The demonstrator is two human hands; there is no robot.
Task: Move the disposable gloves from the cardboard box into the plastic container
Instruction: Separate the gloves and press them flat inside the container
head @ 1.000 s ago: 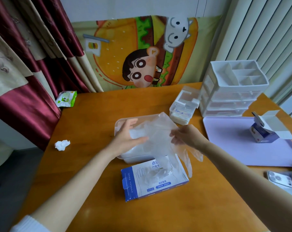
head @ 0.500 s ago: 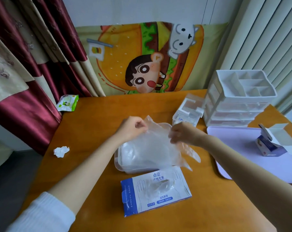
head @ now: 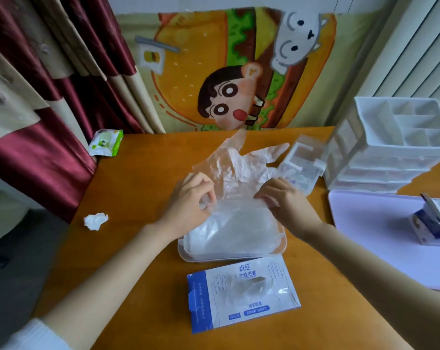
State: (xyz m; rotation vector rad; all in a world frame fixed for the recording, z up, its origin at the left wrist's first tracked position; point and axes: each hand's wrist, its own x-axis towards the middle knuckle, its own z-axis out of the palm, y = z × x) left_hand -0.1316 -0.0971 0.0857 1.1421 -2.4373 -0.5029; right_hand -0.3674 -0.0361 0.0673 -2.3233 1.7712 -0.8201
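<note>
glove (head: pixel 235 168) in left hand (head: pixel 188 207), right hand (head: pixel 288 207), over container (head: pixel 214 258) rim

Wooden table (head: pixel 143 173): orange-brown top, on which the items below are set.
Crumpled white tissue (head: pixel 96 221): laid near the left edge.
Green wet-wipe pack (head: pixel 105 142): placed at the far left corner, beside the curtain (head: pixel 50 97) (dark red and beige panels).
Cartoon cloth (head: pixel 239 72): hung behind the table.
White drawer organiser (head: pixel 395 145): stood far right, with a divided top.
Small clear case (head: pixel 302 165): set just left of it.
Lilac mat (head: pixel 375 236): laid at the right.
Blue-and-white carton (head: pixel 431 223): placed on the mat, opened.
</note>
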